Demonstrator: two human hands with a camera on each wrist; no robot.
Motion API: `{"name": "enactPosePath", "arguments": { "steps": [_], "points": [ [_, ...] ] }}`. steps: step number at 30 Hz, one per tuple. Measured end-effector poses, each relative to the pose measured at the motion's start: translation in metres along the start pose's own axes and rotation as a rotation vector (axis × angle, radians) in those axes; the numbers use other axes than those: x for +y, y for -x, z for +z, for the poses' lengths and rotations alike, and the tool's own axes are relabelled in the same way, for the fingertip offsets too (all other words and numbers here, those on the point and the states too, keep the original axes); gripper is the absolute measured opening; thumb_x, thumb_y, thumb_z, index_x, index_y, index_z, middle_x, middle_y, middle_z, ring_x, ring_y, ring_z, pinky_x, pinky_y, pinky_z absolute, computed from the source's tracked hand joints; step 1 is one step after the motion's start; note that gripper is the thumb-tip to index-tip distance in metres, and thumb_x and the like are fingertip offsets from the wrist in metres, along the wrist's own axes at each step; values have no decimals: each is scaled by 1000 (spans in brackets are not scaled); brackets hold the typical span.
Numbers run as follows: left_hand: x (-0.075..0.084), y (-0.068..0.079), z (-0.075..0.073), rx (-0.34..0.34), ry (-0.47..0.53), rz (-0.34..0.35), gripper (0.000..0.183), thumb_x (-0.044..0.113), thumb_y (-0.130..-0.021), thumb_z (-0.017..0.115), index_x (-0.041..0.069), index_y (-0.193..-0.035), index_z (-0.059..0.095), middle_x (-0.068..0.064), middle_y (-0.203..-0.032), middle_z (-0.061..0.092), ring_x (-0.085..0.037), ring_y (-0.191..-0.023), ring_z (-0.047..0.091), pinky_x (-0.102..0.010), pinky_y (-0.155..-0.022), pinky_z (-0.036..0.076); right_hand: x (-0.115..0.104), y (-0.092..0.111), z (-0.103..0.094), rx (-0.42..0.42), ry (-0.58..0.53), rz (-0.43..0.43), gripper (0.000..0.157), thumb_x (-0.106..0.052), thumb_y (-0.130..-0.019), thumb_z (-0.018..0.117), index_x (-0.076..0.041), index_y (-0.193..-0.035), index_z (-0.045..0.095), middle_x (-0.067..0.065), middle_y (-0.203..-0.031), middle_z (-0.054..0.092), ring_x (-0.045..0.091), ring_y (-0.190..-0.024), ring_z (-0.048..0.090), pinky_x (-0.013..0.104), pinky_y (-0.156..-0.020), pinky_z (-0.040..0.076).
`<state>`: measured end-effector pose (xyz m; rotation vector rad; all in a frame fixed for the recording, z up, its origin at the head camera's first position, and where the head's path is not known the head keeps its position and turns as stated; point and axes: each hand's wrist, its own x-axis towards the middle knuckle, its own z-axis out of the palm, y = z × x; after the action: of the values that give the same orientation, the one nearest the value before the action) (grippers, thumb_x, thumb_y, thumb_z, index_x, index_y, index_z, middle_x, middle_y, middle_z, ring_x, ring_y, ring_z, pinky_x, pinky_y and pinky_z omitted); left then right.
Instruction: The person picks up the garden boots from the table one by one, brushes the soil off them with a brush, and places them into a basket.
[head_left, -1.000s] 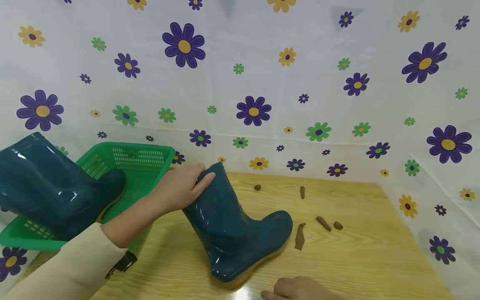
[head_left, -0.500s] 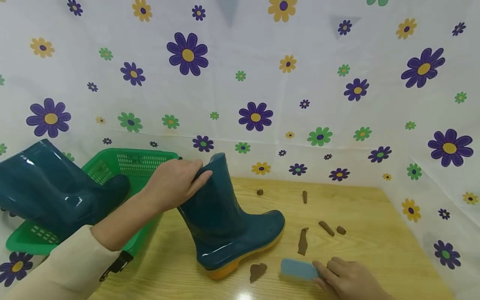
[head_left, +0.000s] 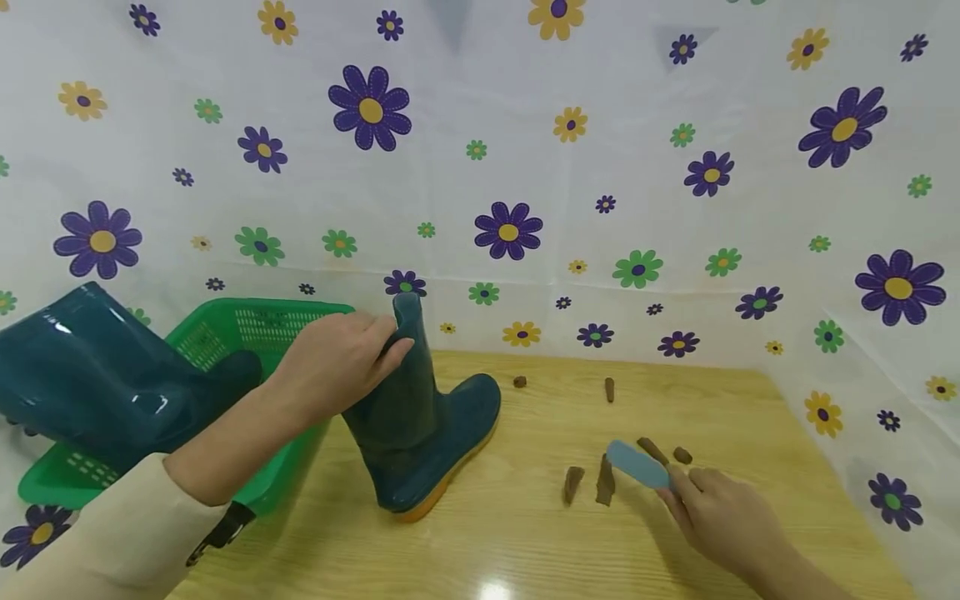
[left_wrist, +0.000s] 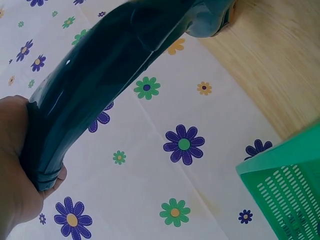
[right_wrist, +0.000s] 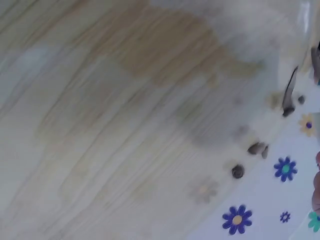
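Note:
In the head view my left hand [head_left: 333,362] grips the top of a dark teal rubber boot [head_left: 405,433], fingers over the rim. The boot has a tan sole and stands on the table, its shaft leaning left. The left wrist view shows the thumb and palm around the folded top of the boot shaft [left_wrist: 85,85]. My right hand [head_left: 723,517] holds a light-blue flat tool [head_left: 637,464] with a rounded end, just above brown mud-like pieces [head_left: 605,482]. Whether it touches them I cannot tell. Only fingertips [right_wrist: 317,192] show at the right wrist view's edge.
A green perforated basket [head_left: 300,321] stands at the left, with a second teal boot [head_left: 112,375] lying in it. More brown bits [head_left: 609,389] lie scattered on the wooden table [head_left: 525,550]. A flower-patterned sheet [head_left: 435,183] hangs behind and at the right.
The boot has moved left and turned its toe away from me, with my left hand still holding it. My right hand and the blue tool have come into view and moved up and right.

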<state>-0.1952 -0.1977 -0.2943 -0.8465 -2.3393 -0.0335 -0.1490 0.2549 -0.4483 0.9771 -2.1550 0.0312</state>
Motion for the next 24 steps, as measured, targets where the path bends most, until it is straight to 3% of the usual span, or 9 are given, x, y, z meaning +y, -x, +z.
{"name": "enactPosePath", "arguments": {
  "steps": [2,6,12,15,20,22,24],
  "points": [
    [-1,1,0,12,-3,6,28,21,-90,72,7,-78,51,1,-56,35,-12,-46,34,-25,-45,26,6,2,-2,-18,26,50,67,-46,-109,22,-5,-81,66,0,-60,56,12,-46,54,22,-39,41],
    [-2,0,-1,12,-4,31,29,22,-90,72,8,-78,49,2,-57,35,-12,-47,34,-24,-45,25,-2,-2,4,-21,-15,33,66,-48,-108,27,-6,-84,71,-4,-60,54,4,-44,48,17,-39,35],
    [-1,-2,-1,23,-17,53,31,22,-89,73,8,-76,49,1,-56,36,-13,-46,37,-25,-45,27,-20,-13,26,-58,-161,-73,58,-43,-108,35,-5,-93,75,-4,-68,59,1,-53,51,12,-47,40],
    [1,-2,1,31,-23,79,32,23,-89,74,8,-76,49,1,-57,36,-13,-47,38,-25,-46,29,-22,-18,33,-92,-118,-99,57,-41,-109,32,-4,-95,73,-1,-69,60,6,-55,55,14,-47,42],
    [7,-4,4,57,-37,142,31,24,-87,76,8,-77,52,1,-58,39,-13,-49,39,-24,-48,30,-6,-24,23,-28,75,86,71,-41,-110,19,2,-82,67,7,-61,59,16,-46,52,23,-36,39],
    [8,-4,4,77,-42,171,31,24,-87,77,8,-77,53,1,-59,41,-13,-51,41,-25,-48,33,1,-26,17,-25,91,158,75,-44,-109,18,3,-80,67,9,-61,61,18,-46,54,26,-37,42],
    [9,-3,3,99,-54,215,30,27,-94,69,7,-78,55,0,-61,46,-14,-53,45,-26,-50,38,7,-26,12,-54,76,199,79,-49,-108,15,3,-81,69,9,-63,63,17,-48,58,26,-40,45]
  ]
}}
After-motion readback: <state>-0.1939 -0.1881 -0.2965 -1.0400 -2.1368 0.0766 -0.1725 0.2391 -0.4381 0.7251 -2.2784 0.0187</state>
